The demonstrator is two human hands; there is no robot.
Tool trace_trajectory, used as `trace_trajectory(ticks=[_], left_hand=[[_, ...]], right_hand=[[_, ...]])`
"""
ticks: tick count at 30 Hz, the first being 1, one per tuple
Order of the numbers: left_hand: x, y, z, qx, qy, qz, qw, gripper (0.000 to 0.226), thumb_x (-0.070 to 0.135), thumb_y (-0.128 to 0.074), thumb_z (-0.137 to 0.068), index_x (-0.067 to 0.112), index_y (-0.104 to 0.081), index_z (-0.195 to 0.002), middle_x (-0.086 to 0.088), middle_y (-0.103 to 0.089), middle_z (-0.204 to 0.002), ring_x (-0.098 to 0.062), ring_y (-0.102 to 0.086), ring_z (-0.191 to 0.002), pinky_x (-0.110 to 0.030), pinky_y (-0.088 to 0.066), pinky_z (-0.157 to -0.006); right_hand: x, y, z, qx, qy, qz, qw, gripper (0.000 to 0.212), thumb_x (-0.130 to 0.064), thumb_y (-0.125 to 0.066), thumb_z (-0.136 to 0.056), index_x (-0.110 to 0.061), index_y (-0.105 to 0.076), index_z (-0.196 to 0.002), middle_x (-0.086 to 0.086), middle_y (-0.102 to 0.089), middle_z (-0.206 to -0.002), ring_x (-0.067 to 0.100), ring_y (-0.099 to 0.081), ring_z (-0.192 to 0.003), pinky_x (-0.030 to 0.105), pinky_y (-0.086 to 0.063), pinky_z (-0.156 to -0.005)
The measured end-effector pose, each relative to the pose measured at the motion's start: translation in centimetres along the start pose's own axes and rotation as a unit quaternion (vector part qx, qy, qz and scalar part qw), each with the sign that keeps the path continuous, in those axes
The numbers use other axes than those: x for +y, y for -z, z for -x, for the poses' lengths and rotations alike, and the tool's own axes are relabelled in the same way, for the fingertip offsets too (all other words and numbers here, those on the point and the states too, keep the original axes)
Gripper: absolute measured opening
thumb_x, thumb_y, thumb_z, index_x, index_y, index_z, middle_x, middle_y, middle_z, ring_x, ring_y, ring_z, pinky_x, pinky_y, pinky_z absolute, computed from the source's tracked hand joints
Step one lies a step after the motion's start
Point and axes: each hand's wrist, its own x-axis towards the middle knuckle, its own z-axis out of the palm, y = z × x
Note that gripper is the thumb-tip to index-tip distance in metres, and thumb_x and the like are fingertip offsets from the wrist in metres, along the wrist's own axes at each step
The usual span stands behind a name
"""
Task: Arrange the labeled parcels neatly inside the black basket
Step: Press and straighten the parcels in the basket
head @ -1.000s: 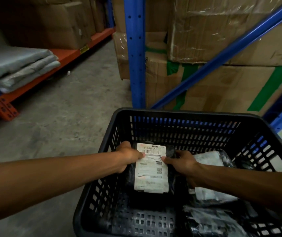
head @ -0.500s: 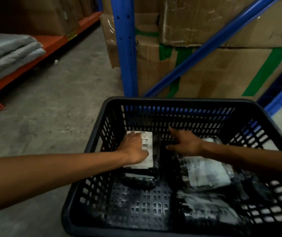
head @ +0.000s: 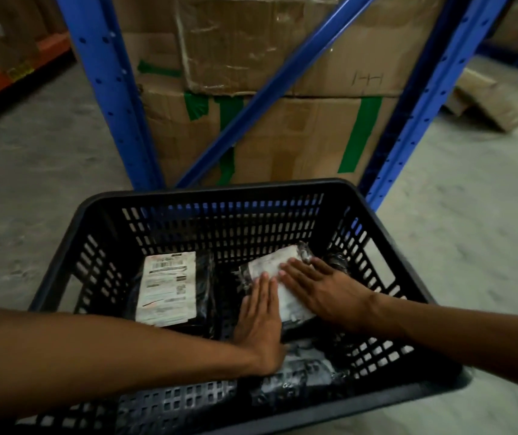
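Note:
A black slatted basket [head: 220,191] stands on the floor in front of me. A black parcel with a white shipping label [head: 168,287] lies flat at its far left, untouched. A second labeled parcel [head: 275,266] lies tilted at the far right. My left hand [head: 259,321] rests flat against its near left side, fingers straight. On top of it my right hand [head: 323,288] lies flat with fingers spread. A third black wrapped parcel [head: 301,372] lies under my left wrist near the front.
Blue rack uprights [head: 110,98] and a diagonal brace stand just behind the basket, with stacked cardboard boxes [head: 282,127] taped in green. Flattened cardboard [head: 486,98] lies on the concrete floor at the right. An orange shelf beam [head: 16,70] runs at the far left.
My left hand let go of the left parcel, which now lies flat, and crossed to the right parcel. My right hand settled onto that parcel. The view swung to the right.

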Motion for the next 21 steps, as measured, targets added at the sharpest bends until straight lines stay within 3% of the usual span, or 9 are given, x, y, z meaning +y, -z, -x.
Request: trace_trajectory(ticks=[4, 6, 8, 10, 11, 13, 16, 19, 21], left_hand=[[0.2, 0.7, -0.5, 0.046, -0.008, -0.001, 0.999, 0.097, 0.008, -0.054, -0.095, 0.01, 0.024, -0.154, -0.002, 0.042, -0.153, -0.021, 0.028, -0.15, -0.037, 0.005, -0.127], [-0.1, 2.6, -0.4, 0.02, -0.037, 0.038, 0.998, 0.088, 0.014, -0.052, -0.098, 0.007, 0.012, -0.158, -0.006, 0.023, -0.165, -0.024, 0.017, -0.154, -0.033, 0.002, -0.126], [-1.1, 5.9, -0.3, 0.016, -0.076, 0.092, 0.993, 0.074, 0.019, -0.054, -0.097, 0.008, -0.015, -0.159, -0.012, -0.017, -0.166, -0.028, -0.015, -0.154, -0.028, -0.018, -0.122], [-2.6, 9.8, 0.1, 0.022, -0.088, 0.136, 0.987, 0.053, 0.022, -0.057, -0.096, 0.013, -0.044, -0.146, -0.009, -0.056, -0.141, -0.025, -0.052, -0.132, -0.024, -0.04, -0.1], [-3.3, 11.9, 0.4, 0.019, -0.08, 0.161, 0.984, 0.045, 0.025, -0.058, -0.097, 0.015, -0.052, -0.14, -0.006, -0.063, -0.131, -0.022, -0.059, -0.123, -0.026, -0.044, -0.096], [-4.6, 16.0, 1.0, 0.019, -0.051, 0.235, 0.971, 0.036, 0.033, -0.061, -0.095, 0.019, -0.065, -0.127, -0.002, -0.069, -0.125, -0.018, -0.063, -0.118, -0.033, -0.046, -0.103], [-6.1, 19.9, 2.6, 0.077, 0.004, 0.417, 0.905, 0.042, 0.055, -0.068, -0.08, 0.024, -0.077, -0.106, 0.001, -0.076, -0.113, -0.019, -0.066, -0.114, -0.042, -0.044, -0.109], [-7.4, 19.7, 4.5, 0.086, 0.083, 0.569, 0.813, 0.047, 0.053, -0.065, -0.084, 0.019, -0.073, -0.115, -0.001, -0.077, -0.1, -0.023, -0.068, -0.094, -0.039, -0.051, -0.089], [-8.4, 18.0, 5.7, 0.066, 0.133, 0.56, 0.815, 0.044, 0.041, -0.07, -0.085, 0.018, -0.068, -0.122, -0.002, -0.076, -0.101, -0.021, -0.068, -0.087, -0.034, -0.053, -0.076]], right_hand=[[0.4, 1.4, -1.2, -0.098, 0.001, 0.008, 0.995, 0.09, -0.014, -0.056, -0.09, 0.002, 0.004, -0.154, 0.024, 0.004, -0.164, 0.038, 0.001, -0.152, 0.057, -0.021, -0.119], [1.7, 3.5, -1.2, -0.108, 0.034, -0.064, 0.992, 0.093, -0.023, -0.066, -0.084, 0.002, -0.01, -0.155, 0.023, -0.014, -0.162, 0.036, -0.017, -0.15, 0.048, -0.026, -0.12], [3.5, 5.8, -0.7, -0.036, 0.039, -0.199, 0.979, 0.069, -0.029, -0.071, -0.079, -0.01, -0.047, -0.14, 0.013, -0.058, -0.138, 0.026, -0.057, -0.124, 0.038, -0.047, -0.103], [5.1, 8.3, -0.2, 0.042, 0.003, -0.27, 0.962, 0.043, -0.035, -0.073, -0.079, -0.023, -0.063, -0.119, -0.004, -0.072, -0.105, 0.012, -0.067, -0.09, 0.032, -0.056, -0.083], [5.6, 9.7, 0.0, 0.057, -0.019, -0.306, 0.95, 0.038, -0.037, -0.073, -0.082, -0.025, -0.066, -0.117, -0.009, -0.073, -0.102, 0.007, -0.067, -0.088, 0.029, -0.056, -0.081], [6.2, 12.1, -0.2, 0.059, -0.053, -0.44, 0.894, 0.034, -0.04, -0.07, -0.087, -0.027, -0.068, -0.118, -0.011, -0.074, -0.104, 0.006, -0.069, -0.093, 0.024, -0.056, -0.082], [6.0, 14.3, -1.5, 0.09, -0.124, -0.662, 0.734, 0.03, -0.047, -0.064, -0.089, -0.023, -0.07, -0.105, 0.004, -0.074, -0.108, 0.024, -0.069, -0.103, 0.041, -0.054, -0.089], [4.1, 14.3, -4.0, 0.064, -0.221, -0.747, 0.624, 0.053, -0.06, -0.062, -0.083, -0.015, -0.075, -0.106, 0.02, -0.073, -0.113, 0.032, -0.067, -0.092, 0.047, -0.052, -0.084], [1.9, 13.5, -5.4, 0.025, -0.264, -0.774, 0.574, 0.053, -0.058, -0.06, -0.086, -0.012, -0.075, -0.108, 0.015, -0.077, -0.098, 0.027, -0.071, -0.08, 0.043, -0.057, -0.078]])
